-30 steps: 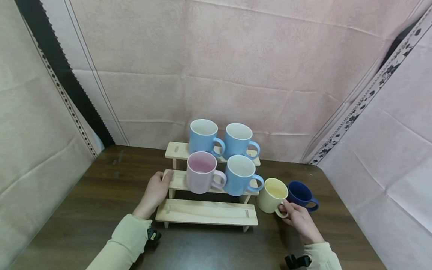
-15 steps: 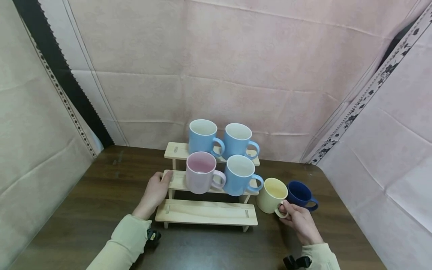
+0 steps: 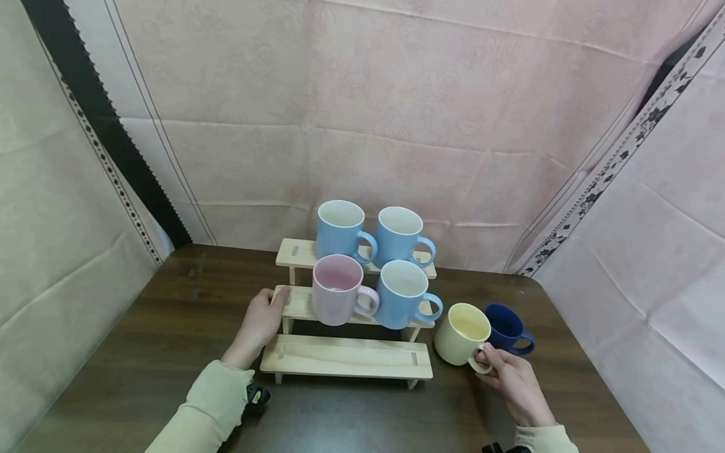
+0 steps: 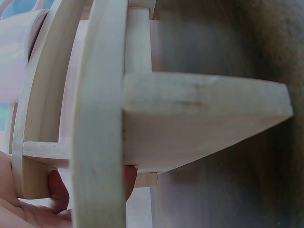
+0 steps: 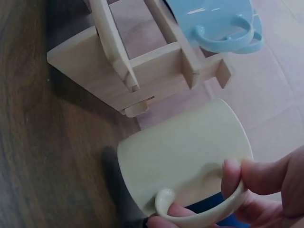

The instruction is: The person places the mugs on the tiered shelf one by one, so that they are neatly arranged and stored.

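By its handle, my right hand (image 3: 512, 384) holds a yellow mug (image 3: 460, 336), just right of a three-tier wooden stand (image 3: 345, 357). In the right wrist view the mug (image 5: 185, 152) leans, with thumb and fingers pinching the handle. My left hand (image 3: 262, 326) grips the left end of the stand's middle tier, thumb on top; its fingers curl under the board (image 4: 35, 185) in the left wrist view. A pink mug (image 3: 334, 302) and a light blue mug (image 3: 403, 302) stand on that tier. Two more light blue mugs (image 3: 338, 236) are on the top tier.
A dark blue mug (image 3: 504, 324) sits on the brown wooden table (image 3: 170, 352), right behind the yellow one. The bottom tier holds no mug. Pale cloth walls (image 3: 396, 126) close in the back and both sides.
The yellow mug has shifted slightly right and toward me in my right hand, apparently tilting a little. My left hand and the stand have stayed put.
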The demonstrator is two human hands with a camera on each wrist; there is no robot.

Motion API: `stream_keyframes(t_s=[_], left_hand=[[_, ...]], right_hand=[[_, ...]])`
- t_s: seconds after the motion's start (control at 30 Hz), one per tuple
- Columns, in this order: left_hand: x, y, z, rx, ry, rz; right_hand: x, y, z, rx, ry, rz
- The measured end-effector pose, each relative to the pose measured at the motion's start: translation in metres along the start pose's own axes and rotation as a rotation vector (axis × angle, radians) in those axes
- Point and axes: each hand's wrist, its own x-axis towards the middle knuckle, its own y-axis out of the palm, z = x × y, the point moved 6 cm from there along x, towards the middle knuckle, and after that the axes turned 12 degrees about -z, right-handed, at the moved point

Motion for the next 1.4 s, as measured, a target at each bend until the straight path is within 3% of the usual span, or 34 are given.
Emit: stream_keyframes(t_s=[0.43, 0.67, 0.87, 1.1, 1.4], left_hand=[[-0.001, 0.000, 0.000, -0.006, 0.012, -0.009], [-0.001, 0.001, 0.000, 0.009, 0.002, 0.000], [0.000, 0.000, 0.000, 0.004, 0.009, 0.000], [0.000, -0.001, 0.000, 0.001, 0.008, -0.001], [0.001, 0.000, 0.000, -0.013, -0.008, 0.001]], right_hand=[[-0.029, -0.018, 0.017, 0.012, -0.059, 0.031], [-0.046, -0.026, 0.025, -0.045, -0.050, 0.056], [-0.056, -0.028, 0.031, -0.016, -0.043, 0.096], [-0.067, -0.018, 0.046, -0.024, -0.085, 0.268], [-0.081, 0.020, 0.062, -0.058, -0.119, 0.439]])
